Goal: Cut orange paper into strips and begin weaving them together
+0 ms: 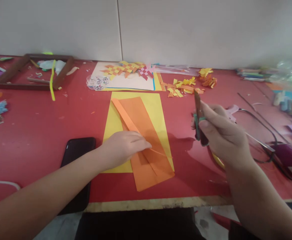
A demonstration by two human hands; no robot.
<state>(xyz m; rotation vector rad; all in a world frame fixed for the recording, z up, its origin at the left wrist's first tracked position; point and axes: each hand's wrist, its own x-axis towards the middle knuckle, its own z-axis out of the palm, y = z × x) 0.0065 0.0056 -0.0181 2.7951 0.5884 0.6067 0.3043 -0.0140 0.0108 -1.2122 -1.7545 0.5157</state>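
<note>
Orange paper (pixel 147 126) lies askew on a yellow sheet (pixel 157 116), on the red counter (pixel 48 133). Its near end is seen to overhang the sheet toward the counter's front edge. A narrow folded strip (pixel 125 115) is raised along its left side and passes beneath the left hand (pixel 127 146). That hand is laid on the paper with fingers bent; whether the fold is pinched or merely pressed cannot be told. In the right hand (pixel 226 136) a pair of scissors, as it appears, (pixel 198 116) is gripped, blades pointed away from the body and held clear of the paper.

Risks, judged: the strip may be creased off line if the orange paper is allowed to slide on the loose sheet. Fingers could be nicked if the blades were brought close to the strip, and the yellow layer could be cut by mistake. The dark phone (pixel 79 150), crossed by the left forearm, could be nudged off the front edge. The black cord (pixel 256 115) could be snagged by a wide right-arm swing.
</note>
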